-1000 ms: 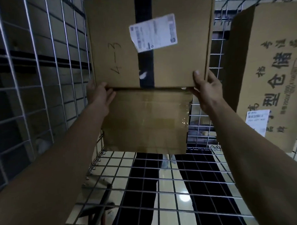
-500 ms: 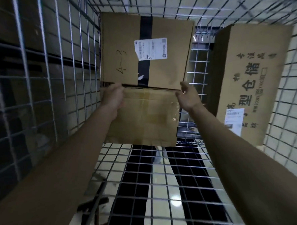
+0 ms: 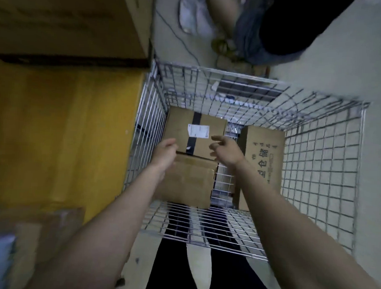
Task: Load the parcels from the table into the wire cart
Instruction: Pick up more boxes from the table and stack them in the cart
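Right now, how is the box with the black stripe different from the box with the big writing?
The striped box sits by the cart's left wall; the printed box stands apart to its right. The striped box shows black tape and a white label, the printed box large dark characters. The printed box looks taller. Both are brown cardboard in the wire cart.

Bystander and floor clutter beyond the fingers

Far past the fingertips, a second person [image 3: 277, 23] in dark clothing is standing on the pale floor [image 3: 341, 70], a thin cable [image 3: 181, 39] is trailing across it, and blurred plastic wrapping [image 3: 193, 15] is lying beside that; below the wrists, dark trousers [image 3: 173, 270] are showing.
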